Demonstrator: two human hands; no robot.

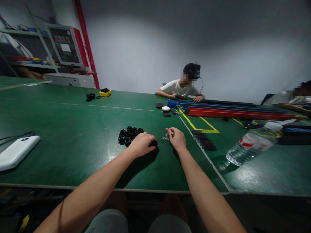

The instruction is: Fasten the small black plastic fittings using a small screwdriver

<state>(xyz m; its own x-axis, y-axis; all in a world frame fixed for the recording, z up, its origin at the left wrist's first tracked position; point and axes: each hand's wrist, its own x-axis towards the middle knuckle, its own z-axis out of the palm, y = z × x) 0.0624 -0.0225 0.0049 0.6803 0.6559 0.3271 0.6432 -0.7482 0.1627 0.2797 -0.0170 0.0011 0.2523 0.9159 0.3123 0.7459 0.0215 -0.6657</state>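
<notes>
My left hand [142, 144] is closed around a small black plastic part [153, 143], held low over the green table. Just left of that hand is a cluster of several similar black parts [127, 134], packed side by side. My right hand [178, 139] is curled round a small tool with a rounded brownish end [172, 133]; most of it is hidden by the fingers. Beside its fingertips lie small silvery metal pieces [166, 138], too small to name. The two hands are apart.
A water bottle [252, 144] is at the right and a white power-bank-like device [20, 152] at the left. Long red rails [233, 114] lie at the back right. A yellow bin [105, 93] stands far left. A co-worker [181, 85] sits opposite; another person is far right.
</notes>
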